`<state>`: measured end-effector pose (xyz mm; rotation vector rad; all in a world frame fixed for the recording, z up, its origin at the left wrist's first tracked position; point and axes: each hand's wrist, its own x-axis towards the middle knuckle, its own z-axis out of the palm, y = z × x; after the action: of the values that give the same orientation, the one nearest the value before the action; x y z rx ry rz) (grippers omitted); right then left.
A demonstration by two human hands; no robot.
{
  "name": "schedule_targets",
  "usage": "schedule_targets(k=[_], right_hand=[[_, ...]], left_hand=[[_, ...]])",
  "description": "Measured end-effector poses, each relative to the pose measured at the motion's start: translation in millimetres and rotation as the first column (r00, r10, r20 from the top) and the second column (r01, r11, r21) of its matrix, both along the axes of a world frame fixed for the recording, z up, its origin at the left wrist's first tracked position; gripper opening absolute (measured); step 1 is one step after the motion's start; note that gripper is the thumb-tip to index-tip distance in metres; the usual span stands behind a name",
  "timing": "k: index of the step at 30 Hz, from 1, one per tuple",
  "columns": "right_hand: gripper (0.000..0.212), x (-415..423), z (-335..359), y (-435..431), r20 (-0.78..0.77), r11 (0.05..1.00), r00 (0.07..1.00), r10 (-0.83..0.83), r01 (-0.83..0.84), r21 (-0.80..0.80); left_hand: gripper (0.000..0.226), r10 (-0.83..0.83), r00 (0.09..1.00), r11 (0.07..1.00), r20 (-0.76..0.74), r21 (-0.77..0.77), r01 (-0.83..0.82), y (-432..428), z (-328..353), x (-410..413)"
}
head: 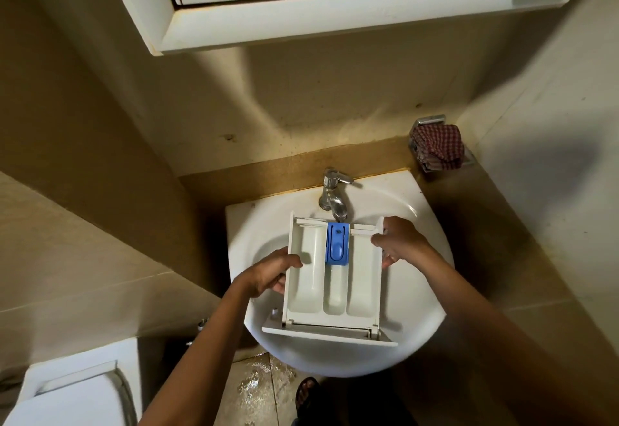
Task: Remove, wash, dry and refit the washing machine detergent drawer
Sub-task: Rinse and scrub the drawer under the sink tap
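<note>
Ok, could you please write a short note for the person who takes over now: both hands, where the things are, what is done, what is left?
The left hand grips the left wall of the white plastic detergent drawer; the right hand grips its right wall near the back.
The drawer is held over the white ceramic basin, with its blue plastic insert just below the chrome tap. A red checked cloth sits in the wall holder on the right.
Done: the drawer is out of the machine. I cannot tell whether water is running.
Left: washing, drying, refitting.
</note>
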<state>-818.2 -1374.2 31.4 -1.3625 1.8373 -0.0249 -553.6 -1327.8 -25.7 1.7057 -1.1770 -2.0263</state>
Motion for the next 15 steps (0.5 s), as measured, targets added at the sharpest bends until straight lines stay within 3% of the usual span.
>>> schedule_targets(k=[10,12,15], right_hand=[[0.012,5,17,24,-0.011,0.987,0.998,0.055,-0.056,-0.148],[0.007,2,22,29,0.028,0.975,0.997,0.074,-0.067,-0.213],[0.019,-2,28,36,0.098,0.958,0.991,0.091,-0.06,-0.281]], left_hand=[[0.054,0.077,0.995,0.994,-0.067,-0.07,-0.082,13,8,7],[0.054,0.131,0.989,0.984,-0.075,-0.108,-0.139,16,7,3],[0.048,0.205,0.974,0.958,-0.1,-0.186,-0.221,22,6,-3]])
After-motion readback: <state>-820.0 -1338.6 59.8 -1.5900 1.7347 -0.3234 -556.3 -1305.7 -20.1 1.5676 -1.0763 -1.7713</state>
